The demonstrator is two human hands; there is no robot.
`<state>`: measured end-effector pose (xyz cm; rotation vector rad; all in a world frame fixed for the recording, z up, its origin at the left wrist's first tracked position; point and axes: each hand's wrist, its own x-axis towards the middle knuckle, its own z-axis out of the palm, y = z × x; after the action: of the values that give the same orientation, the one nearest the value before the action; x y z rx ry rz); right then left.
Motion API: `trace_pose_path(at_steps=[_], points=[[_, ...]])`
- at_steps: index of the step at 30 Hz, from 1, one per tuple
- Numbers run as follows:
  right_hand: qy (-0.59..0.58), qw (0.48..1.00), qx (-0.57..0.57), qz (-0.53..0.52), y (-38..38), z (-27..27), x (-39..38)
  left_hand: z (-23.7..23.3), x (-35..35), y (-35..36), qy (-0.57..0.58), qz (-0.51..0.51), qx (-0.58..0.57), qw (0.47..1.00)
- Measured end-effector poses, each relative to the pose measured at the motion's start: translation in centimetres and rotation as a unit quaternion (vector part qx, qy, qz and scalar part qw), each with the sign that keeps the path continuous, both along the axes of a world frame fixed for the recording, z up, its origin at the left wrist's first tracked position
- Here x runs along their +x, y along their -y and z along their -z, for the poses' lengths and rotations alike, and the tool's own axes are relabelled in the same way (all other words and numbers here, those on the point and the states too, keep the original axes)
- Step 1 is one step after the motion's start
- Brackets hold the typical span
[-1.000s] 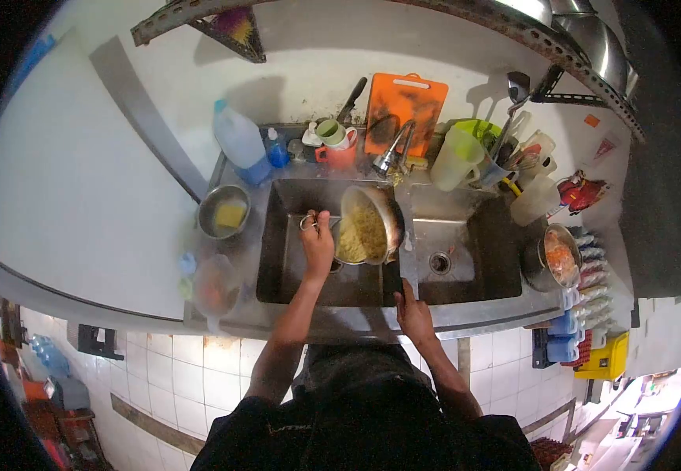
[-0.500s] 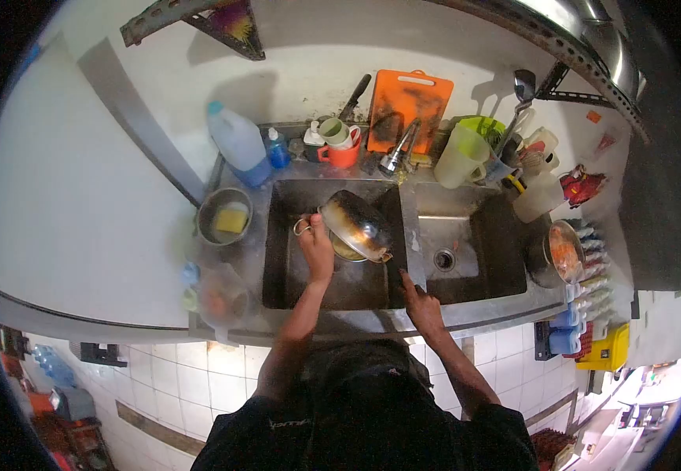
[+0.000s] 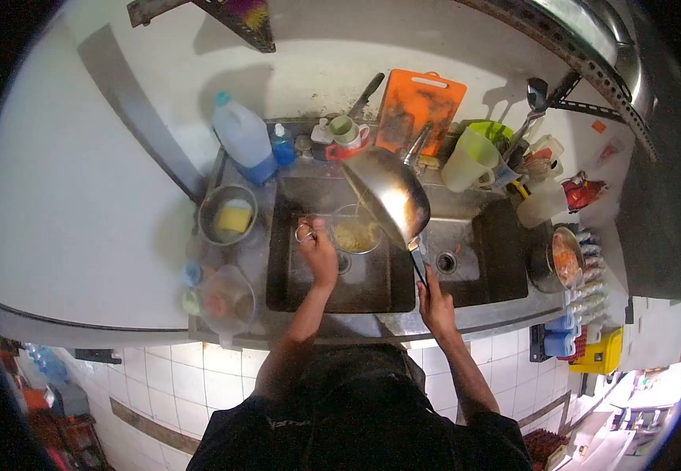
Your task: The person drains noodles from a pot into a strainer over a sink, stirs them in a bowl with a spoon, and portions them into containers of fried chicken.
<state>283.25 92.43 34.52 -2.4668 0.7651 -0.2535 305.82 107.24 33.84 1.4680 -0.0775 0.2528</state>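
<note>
At the left basin [image 3: 380,289], the left hand [image 3: 322,259] had its fingers curled at a metal loop [image 3: 303,232], seemingly the handle of the round vessel [image 3: 356,246] just beside it, where pale yellow food [image 3: 351,235] lay. Farther right, the right hand [image 3: 438,312] gripped the handle of a steeply tilted pan [image 3: 405,198]. The step looked like tipping out the pan's contents, which called for a steady vessel and the pan's lip over it.

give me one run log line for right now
right hand: grips handle of tilted pan | left hand: holds metal ring | left sink basin: yellowish food above it
</note>
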Motion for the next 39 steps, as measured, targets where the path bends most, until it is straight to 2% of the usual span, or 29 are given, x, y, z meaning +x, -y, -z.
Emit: trace_pose_path(at_steps=[2, 4, 7, 9, 10, 12, 13, 15, 16, 18, 20, 23, 25, 26, 28, 29, 30, 31, 32, 33, 34, 35, 36, 38, 39], points=[[0.071, 0.994, -0.058, -0.054, 0.1, 0.6, 0.4, -0.2, 0.1, 0.4, 0.006, -0.004, 0.0, 1.0], [0.045, 0.996, -0.053, -0.061, 0.2, 2.0, 0.5, -0.3, -0.3, 0.1, -0.024, 0.024, -0.077, 0.996], [0.006, 0.996, -0.049, -0.073, 0.9, 2.8, 1.0, 1.5, 0.1, 0.0, -0.053, -0.011, -0.028, 0.998], [-0.012, 0.996, -0.066, -0.056, 1.0, 3.3, 0.4, 2.1, 0.0, -0.4, -0.054, -0.009, -0.046, 0.997], [-0.012, 0.996, -0.066, -0.056, 0.6, 2.3, 0.7, 2.1, 0.0, -0.5, -0.052, -0.005, -0.065, 0.996], [0.058, 0.997, -0.021, -0.054, -0.6, -0.6, 1.6, 1.1, -0.2, -0.9, -0.05, -0.006, -0.062, 0.997], [0.058, 0.997, -0.021, -0.053, -0.4, 0.3, 1.4, 0.7, -0.2, -1.0, -0.046, -0.006, -0.062, 0.997], [-0.04, 0.99, -0.097, -0.094, 0.6, 2.7, 0.7, 1.7, 0.0, -0.8, -0.033, 0.005, -0.071, 0.997], [-0.039, 0.99, -0.1, -0.097, 0.5, 2.6, 0.5, 2.2, 0.1, -0.7, -0.021, 0.013, -0.077, 0.997], [0.041, 0.995, -0.058, -0.072, -0.4, 1.4, 0.2, 2.4, 0.5, -0.8, -0.013, -0.005, -0.067, 0.998], [0.023, 0.998, -0.016, -0.048, -0.4, 1.7, -0.2, 2.0, 0.5, -0.9, -0.008, -0.015, -0.052, 0.998], [0.027, 0.992, -0.079, -0.093, 0.6, 3.6, -0.6, 1.9, 1.0, -1.4, 0.045, -0.008, 0.002, 0.999], [0.12, 0.98, -0.152, -0.049, 0.5, 4.1, -0.9, 2.3, 1.8, -1.9, -0.05, 0.001, -0.029, 0.998], [0.119, 0.98, -0.152, -0.047, 0.8, 5.0, -1.5, 0.5, 1.6, -2.4, -0.051, 0.003, -0.029, 0.998], [0.048, 0.998, 0.016, 0.034, 1.4, 6.7, -2.9, -2.7, 0.6, -3.9, -0.072, 0.0, -0.127, 0.989], [0.152, 0.96, 0.226, 0.059, -1.2, 0.6, -1.7, -2.5, 0.4, -4.4, -0.071, 0.009, -0.13, 0.989], [0.146, 0.957, 0.24, 0.078, -1.2, 0.8, -2.0, -2.2, 0.1, -4.9, -0.015, 0.021, -0.155, 0.988], [0.149, 0.964, 0.208, 0.076, -0.2, 4.1, -3.1, -2.1, -0.2, -5.1, 0.038, 0.029, -0.177, 0.983], [0.146, 0.97, 0.181, 0.072, 0.4, 7.9, -4.5, -1.2, -0.1, -4.8, 0.035, 0.03, -0.174, 0.984], [0.141, 0.97, 0.185, 0.072, -0.2, 8.9, -5.8, 0.6, 0.2, -4.3, -0.044, 0.042, -0.14, 0.988], [0.168, 0.943, 0.273, 0.087, -0.5, 9.6, -6.3, 2.2, 0.8, -3.7, -0.118, 0.054, -0.109, 0.986], [0.198, 0.908, 0.355, 0.098, 0.0, 9.7, -5.8, 3.2, 1.4, -3.9, -0.072, 0.07, -0.094, 0.991], [0.193, 0.909, 0.357, 0.097, -0.1, 9.8, -6.3, 4.4, 1.1, -3.7, -0.076, 0.066, -0.092, 0.991], [0.202, 0.912, 0.35, 0.07, -0.4, 9.3, -6.9, 5.9, 0.6, -3.1, -0.033, 0.025, 0.0, 0.999], [0.212, 0.918, 0.328, 0.065, -0.5, 10.5, -7.6, 6.4, 1.4, -2.7, -0.028, 0.023, -0.002, 0.999]])
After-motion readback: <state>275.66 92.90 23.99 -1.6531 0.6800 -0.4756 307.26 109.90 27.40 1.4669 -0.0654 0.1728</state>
